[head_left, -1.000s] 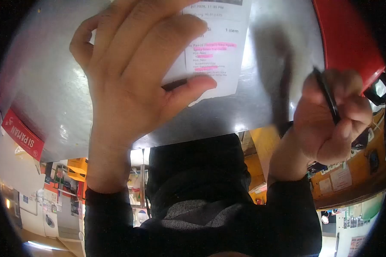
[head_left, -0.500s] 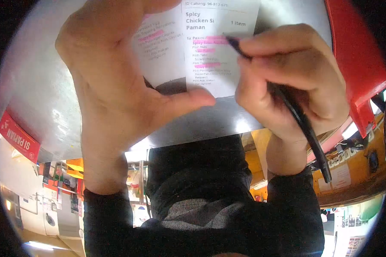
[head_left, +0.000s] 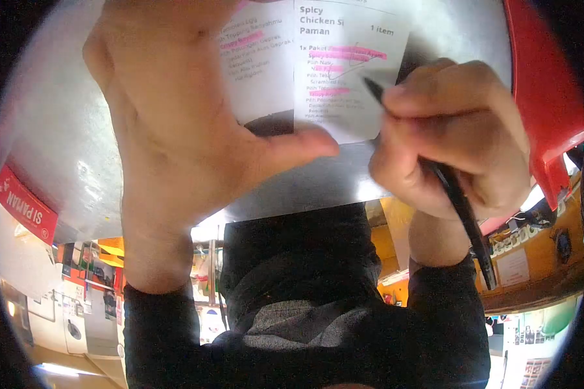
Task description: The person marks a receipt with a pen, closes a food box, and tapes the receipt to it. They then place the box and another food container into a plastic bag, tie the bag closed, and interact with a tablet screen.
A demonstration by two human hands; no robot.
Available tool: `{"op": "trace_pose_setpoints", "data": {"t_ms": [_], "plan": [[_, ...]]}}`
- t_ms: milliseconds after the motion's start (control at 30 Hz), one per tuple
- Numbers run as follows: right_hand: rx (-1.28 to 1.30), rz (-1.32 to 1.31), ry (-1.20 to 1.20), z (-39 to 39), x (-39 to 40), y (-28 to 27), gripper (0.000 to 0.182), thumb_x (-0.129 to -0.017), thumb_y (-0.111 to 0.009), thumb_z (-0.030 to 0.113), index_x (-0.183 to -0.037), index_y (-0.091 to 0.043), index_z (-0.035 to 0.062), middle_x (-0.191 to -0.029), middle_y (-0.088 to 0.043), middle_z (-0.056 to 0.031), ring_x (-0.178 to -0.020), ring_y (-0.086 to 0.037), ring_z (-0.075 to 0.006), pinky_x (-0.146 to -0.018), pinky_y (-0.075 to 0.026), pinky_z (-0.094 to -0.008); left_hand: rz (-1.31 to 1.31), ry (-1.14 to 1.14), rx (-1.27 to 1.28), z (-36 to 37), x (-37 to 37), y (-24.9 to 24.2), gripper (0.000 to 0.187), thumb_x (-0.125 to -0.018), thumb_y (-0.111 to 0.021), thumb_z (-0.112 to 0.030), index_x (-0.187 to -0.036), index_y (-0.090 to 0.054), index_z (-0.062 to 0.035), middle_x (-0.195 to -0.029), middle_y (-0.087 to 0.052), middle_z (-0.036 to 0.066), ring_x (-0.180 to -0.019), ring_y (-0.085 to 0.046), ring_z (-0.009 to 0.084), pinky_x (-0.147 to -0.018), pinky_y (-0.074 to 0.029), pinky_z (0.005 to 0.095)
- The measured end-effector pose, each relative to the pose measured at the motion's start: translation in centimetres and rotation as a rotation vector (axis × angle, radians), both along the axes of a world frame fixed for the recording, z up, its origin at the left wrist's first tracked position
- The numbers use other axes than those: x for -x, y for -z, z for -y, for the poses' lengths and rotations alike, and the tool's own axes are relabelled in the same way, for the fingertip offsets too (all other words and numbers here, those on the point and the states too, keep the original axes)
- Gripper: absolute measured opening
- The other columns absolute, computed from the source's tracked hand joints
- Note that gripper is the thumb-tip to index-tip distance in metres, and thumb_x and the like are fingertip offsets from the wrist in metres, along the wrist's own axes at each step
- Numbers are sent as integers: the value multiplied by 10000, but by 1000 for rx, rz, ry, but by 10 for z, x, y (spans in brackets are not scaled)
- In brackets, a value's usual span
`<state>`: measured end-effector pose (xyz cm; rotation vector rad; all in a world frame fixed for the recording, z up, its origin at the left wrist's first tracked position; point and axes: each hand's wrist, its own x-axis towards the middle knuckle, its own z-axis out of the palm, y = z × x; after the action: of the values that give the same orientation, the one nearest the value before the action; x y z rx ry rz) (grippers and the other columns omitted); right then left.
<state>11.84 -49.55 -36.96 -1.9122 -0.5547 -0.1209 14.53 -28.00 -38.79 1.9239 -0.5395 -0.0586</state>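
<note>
A printed order slip (head_left: 334, 133) lies on the metal counter, with pink highlighter over several lines and a thin pen stroke across them. My right hand (head_left: 454, 129) grips a black pen (head_left: 459, 201), its dark tip pointing at the slip just right of the text. My left hand (head_left: 175, 117) is spread over a second printed slip (head_left: 259, 78) on the left, which also has pink marks. The left thumb stretches out to the lower edge of the first slip. The left fingertips are beyond the top of the view.
A red object (head_left: 551, 97) borders the counter on the right. The grey metal counter (head_left: 292, 178) ends just in front of my body. A red and white "SI PAMAN" card or box (head_left: 26, 204) is at the left edge. Shelves and equipment show around the lower sides.
My right hand with the pen has shifted down and slightly right. A thin pen stroke now shows on the slip. Both slips sit a little further right and higher in view.
</note>
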Motion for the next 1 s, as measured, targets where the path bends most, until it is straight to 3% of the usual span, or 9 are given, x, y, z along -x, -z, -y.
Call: {"op": "trace_pose_setpoints", "data": {"t_ms": [133, 233, 367, 433, 600, 733, 767, 900, 1000], "plan": [[60, -80, -28, -1, 7, -9, 207, -742, -705, -91, -778, -554, 46, -841, -650, -146, -665, -636, -185, -587, -525, -290, -54, -43, 16, 3, 2, -6, 988, -447, -993, -285, -1220, -474, 47, -1252, -580, 273, -1164, -581, 342, -998, -478, 422], [24, -37, -76, 13, -5, -8, 199, -807, -686, -47, -862, -516, 42, -917, -611, -160, -681, -604, -165, -593, -507, -267, -63, -37, -29, 1, 1, -8, 928, -494, -966, -346, -1212, -511, 28, -1280, -567, 259, -1173, -577, 330, -1001, -457, 427], [-299, -159, -61, -4, -8, -4, 191, -849, -672, 2, -924, -500, 37, -995, -587, -182, -737, -620, -185, -681, -547, -272, 426, 79, 260, -2, -22, 57, 807, -599, -930, -262, -1197, -435, -41, -1295, -513, 319, -1178, -572, 334, -1027, -450, 449], [-305, -212, -95, -11, -17, -10, 175, -836, -668, -25, -932, -531, 25, -1021, -591, -194, -797, -639, -200, -757, -569, -302, 582, 188, 295, -14, -35, 73, 797, -612, -924, -175, -1199, -400, -44, -1336, -457, 346, -1200, -558, 341, -1043, -447, 436], [-221, -263, -1, -14, -27, -8, 135, -832, -654, -60, -924, -577, 3, -1065, -606, -196, -850, -654, -192, -781, -564, -290, 115, 89, 342, -15, -8, 24, 716, -686, -843, -35, -1212, -358, -49, -1292, -480, 339, -1222, -540, 340, -1054, -439, 449], [-26, -244, 45, 7, -36, -19, 129, -839, -641, -71, -928, -580, -1, -1076, -626, -185, -856, -655, -175, -783, -541, -265, 144, 64, 442, -10, -16, 25, 674, -709, -801, -13, -1196, -336, -45, -1249, -488, 312, -1205, -543, 320, -1047, -438, 460], [55, -124, 19, 10, -43, -21, 133, -839, -660, -54, -923, -580, 13, -1072, -628, -191, -831, -663, -183, -749, -542, -256, 152, 85, 382, -10, -20, 17, 671, -712, -804, -42, -1204, -348, -53, -1264, -472, 306, -1222, -524, 331, -1047, -423, 490], [-3, -40, -224, 2, -62, -20, 162, -806, -688, -58, -892, -583, 30, -1021, -642, -173, -744, -657, -184, -658, -522, -234, 142, 98, 177, -14, -22, -3, 661, -717, -804, -86, -1215, -370, -72, -1286, -451, 298, -1245, -490, 352, -1045, -394, 532], [-57, 105, -278, -11, -68, 5, 26, -874, -615, -31, -895, -624, -18, -1021, -648, -194, -732, -654, -161, -611, -528, -239, 121, 75, 117, -18, -14, -4, 653, -719, -802, -101, -1218, -380, -83, -1293, -445, 295, -1251, -475, 361, -1042, -380, 546]]}}
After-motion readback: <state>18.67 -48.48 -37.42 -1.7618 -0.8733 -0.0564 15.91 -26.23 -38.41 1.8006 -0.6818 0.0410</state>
